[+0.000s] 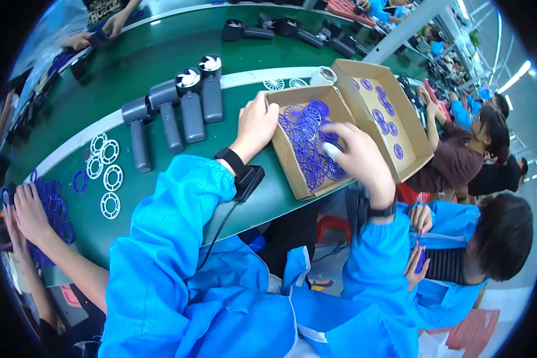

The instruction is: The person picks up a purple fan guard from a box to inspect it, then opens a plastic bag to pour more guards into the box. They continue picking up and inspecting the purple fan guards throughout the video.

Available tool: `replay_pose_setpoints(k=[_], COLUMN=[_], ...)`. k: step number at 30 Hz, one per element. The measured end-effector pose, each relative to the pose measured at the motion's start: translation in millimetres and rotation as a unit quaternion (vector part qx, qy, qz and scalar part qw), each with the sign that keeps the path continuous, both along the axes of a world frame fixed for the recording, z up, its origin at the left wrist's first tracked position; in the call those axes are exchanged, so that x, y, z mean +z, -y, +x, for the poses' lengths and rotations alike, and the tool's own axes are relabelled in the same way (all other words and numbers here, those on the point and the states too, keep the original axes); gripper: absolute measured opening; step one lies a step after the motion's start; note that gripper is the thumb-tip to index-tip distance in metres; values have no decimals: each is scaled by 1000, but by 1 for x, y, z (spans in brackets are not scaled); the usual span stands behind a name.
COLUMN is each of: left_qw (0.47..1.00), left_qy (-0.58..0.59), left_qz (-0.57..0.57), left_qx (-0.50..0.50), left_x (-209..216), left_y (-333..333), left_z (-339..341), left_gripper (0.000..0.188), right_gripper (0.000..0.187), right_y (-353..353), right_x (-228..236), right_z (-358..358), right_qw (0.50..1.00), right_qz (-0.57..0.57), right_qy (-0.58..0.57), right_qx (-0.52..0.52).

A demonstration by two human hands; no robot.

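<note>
My left hand (pixel 256 125) grips the left rim of a cardboard box (pixel 289 173), fingers at its upper left corner. Inside lie many purple spoked fan grilles (pixel 307 140), heaped and overlapping. Over the box's right side hovers my right hand (pixel 361 155), slightly blurred, its thumb and fingers apart with nothing seen between them. One of its fingertips has a white covering. Against the right side stands a second cardboard box (pixel 411 143) with several purple round pieces (pixel 382 116) spread on its bottom.
Grey handheld fans (pixel 191 110) stand left of my left hand on the green table (pixel 232 215). White rings (pixel 110 204) and purple rings (pixel 56 206) lie farther left, near another person's hands (pixel 33 215). A co-worker in blue (pixel 447 232) sits close on my right.
</note>
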State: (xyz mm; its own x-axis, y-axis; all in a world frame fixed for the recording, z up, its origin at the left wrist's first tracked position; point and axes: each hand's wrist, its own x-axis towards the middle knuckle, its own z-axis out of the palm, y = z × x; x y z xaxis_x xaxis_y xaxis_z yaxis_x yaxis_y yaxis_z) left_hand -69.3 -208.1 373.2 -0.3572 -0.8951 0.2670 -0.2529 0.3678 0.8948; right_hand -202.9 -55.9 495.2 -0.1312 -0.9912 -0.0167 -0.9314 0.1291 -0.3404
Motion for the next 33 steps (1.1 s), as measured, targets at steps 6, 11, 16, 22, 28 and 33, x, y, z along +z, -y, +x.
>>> replay_pose_setpoints(k=[6,11,16,22,28,33], left_qw=[999,1000,1000,1000,985,961], left_qy=[-31,-10,3,11,-29,-73], left_qz=[2,-11,-15,-10,-160,-251], left_qx=[-22,-2,9,3,63,-94], left_x=[-1,0,7,4,18,67], left_y=[-4,-6,-9,-7,-10,-57], left_z=[-13,-7,-6,-6,-3,-12], left_gripper=[29,29,30,28,32,40], right_gripper=[56,59,54,41,31,31], right_y=[63,74,61,43,12,8], right_x=[-42,-34,-30,-17,-8,-11], right_z=[-43,-11,-16,-21,-32,-25], right_qw=[998,976,959,949,983,849], right_qz=[65,192,265,279,-49,-217], right_qy=[18,-88,-43,-34,176,455], right_qx=[18,59,92,144,16,-158])
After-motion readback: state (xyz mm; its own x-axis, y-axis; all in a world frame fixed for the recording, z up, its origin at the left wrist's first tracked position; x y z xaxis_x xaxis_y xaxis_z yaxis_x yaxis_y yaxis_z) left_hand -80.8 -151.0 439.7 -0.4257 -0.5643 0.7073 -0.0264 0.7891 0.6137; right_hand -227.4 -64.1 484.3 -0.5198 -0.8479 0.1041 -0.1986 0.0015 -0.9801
